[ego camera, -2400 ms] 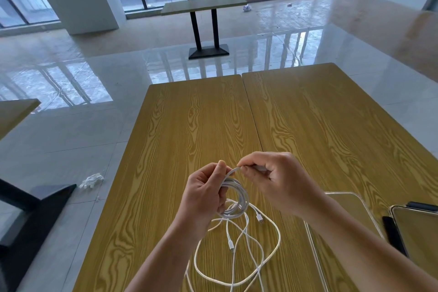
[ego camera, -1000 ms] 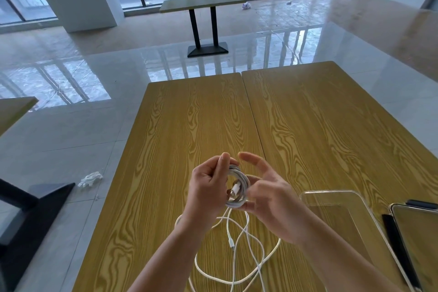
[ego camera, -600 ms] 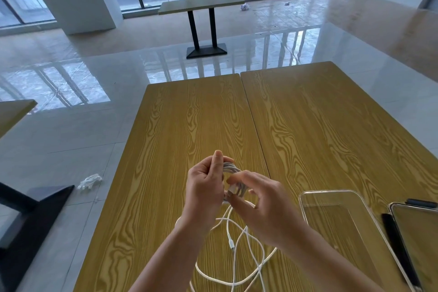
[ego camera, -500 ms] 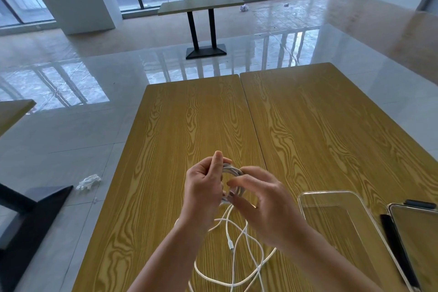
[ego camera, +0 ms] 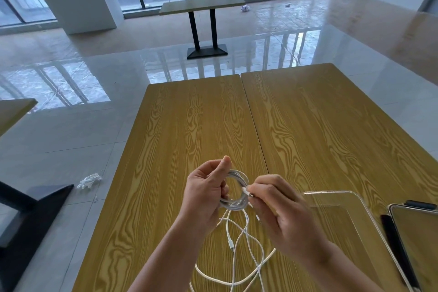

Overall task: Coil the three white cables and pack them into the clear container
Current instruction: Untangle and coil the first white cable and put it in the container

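Observation:
My left hand (ego camera: 203, 193) grips a small round coil of white cable (ego camera: 237, 191) above the near part of the wooden table (ego camera: 201, 121). My right hand (ego camera: 279, 213) pinches that cable's plug end at the coil's right side. Below the hands, loose white cables (ego camera: 239, 251) lie tangled on the table, one small plug showing among them. The clear container (ego camera: 336, 199) stands on the table to the right of my right hand, and I see no cable in it.
A second clear piece (ego camera: 417, 234) with a dark object (ego camera: 398, 251) beside it sits at the right edge. Two wooden tabletops meet at a seam (ego camera: 253, 121). A black table base (ego camera: 30, 218) stands on the floor at left, near white scraps (ego camera: 88, 181).
My right hand went round the coil and now pinches the plug end at its right side. The left hand has kept its grip on the coil in the same place.

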`<state>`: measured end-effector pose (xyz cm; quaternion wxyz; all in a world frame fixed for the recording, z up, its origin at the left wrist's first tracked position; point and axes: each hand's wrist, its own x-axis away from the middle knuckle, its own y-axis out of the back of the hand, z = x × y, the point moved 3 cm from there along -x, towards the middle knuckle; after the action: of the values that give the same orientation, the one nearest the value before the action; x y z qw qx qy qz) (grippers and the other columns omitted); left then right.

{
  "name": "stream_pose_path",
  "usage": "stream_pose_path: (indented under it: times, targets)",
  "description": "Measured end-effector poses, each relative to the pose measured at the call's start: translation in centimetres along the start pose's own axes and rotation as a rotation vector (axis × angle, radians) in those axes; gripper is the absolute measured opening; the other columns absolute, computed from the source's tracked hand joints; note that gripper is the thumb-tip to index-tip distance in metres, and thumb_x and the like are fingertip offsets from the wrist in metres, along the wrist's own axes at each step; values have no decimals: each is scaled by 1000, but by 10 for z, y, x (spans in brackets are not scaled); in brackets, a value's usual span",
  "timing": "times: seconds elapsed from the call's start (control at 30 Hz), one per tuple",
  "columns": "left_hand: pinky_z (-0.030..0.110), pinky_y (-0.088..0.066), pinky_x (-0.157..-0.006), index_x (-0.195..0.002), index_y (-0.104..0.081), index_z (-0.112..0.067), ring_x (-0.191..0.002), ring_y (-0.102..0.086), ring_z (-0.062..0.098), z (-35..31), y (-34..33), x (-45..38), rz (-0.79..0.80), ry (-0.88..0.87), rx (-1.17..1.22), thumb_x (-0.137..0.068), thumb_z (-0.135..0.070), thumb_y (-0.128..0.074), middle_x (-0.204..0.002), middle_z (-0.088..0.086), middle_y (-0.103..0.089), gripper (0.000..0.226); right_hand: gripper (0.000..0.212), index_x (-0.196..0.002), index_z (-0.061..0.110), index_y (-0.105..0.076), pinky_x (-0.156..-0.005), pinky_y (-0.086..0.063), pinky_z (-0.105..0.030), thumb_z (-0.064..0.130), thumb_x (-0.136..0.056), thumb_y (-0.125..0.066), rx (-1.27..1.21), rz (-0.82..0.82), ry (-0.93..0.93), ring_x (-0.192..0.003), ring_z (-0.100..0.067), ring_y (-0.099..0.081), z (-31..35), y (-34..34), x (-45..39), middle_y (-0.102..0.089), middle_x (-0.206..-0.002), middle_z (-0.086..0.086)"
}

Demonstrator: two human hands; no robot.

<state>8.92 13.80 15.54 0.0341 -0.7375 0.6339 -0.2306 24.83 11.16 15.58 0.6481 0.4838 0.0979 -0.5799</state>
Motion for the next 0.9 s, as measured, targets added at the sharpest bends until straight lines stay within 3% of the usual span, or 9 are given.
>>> stream_pose_path:
  times: [0.17,0.27,0.33,0.4,0.5,0.63,0.73,0.9]
  targets:
    - [20,-42,-37,-79,-68,-8,-40,-40,7,-2,-3,2,26,23,39,-77,-30,-70,-55,1,-43,22,20,-103,18,-66,-83,-55,-24,35,-96,-59,-82,84,-70,-108,-7,-62,-3,0,9,-60,-121,4]
    - [21,-44,-39,-82,-65,-7,-40,-41,8,-3,-7,5,46,-11,-9,-76,-29,-70,-55,1,-45,24,23,-97,29,-62,-71,-58,-20,51,-88,-61,-303,6,-431,-100,-3,-66,-1,7,1,-63,-115,19]
    - [22,-47,-41,-84,-64,-5,-41,-46,8,-4,-12,7,86,-3,-22,-77,-29,-67,-53,0,-51,25,23,-101,33,-60,-65,-61,-30,48,-85,-68,-577,46,-746,-93,-13,-72,-5,4,-6,-69,-108,10]
    - [26,-52,-48,-86,-64,-6,-48,-56,12,-6,-15,10,142,40,-35,-80,-31,-64,-59,4,-60,26,20,-108,24,-59,-62,-59,-36,27,-90,-69,-799,139,-941,-84,-23,-73,-10,1,-9,-74,-99,-6]
    - [34,-56,-60,-97,-66,-7,-64,-64,22,-8,-13,12,196,106,-29,-88,-36,-57,-76,14,-66,32,11,-102,7,-60,-56,-54,-35,4,-92,-64,-896,117,-1016,-70,-24,-68,-11,2,-11,-73,-83,-12]
    - [34,-59,-65,-115,-61,-5,-69,-69,24,-5,-2,13,188,157,78,-92,-29,-53,-86,18,-72,34,11,-100,8,-62,-58,-57,-37,0,-92,-63,-907,15,-1049,-73,-29,-67,-17,4,-6,-73,-84,-13]
    - [37,-59,-74,-111,-62,-4,-76,-71,27,-1,6,12,204,141,72,-83,-21,-62,-96,21,-73,32,13,-102,8,-63,-57,-56,-35,0,-92,-63,-893,22,-1042,-72,-26,-68,-20,4,-2,-74,-88,-16]
    - [34,-62,-69,-97,-67,2,-80,-75,29,-1,6,6,118,-14,-137,-88,-11,-62,-91,21,-76,17,15,-104,8,-64,-56,-56,-33,-1,-92,-62,-859,38,-1033,-67,-18,-67,-22,7,1,-75,-85,-13]
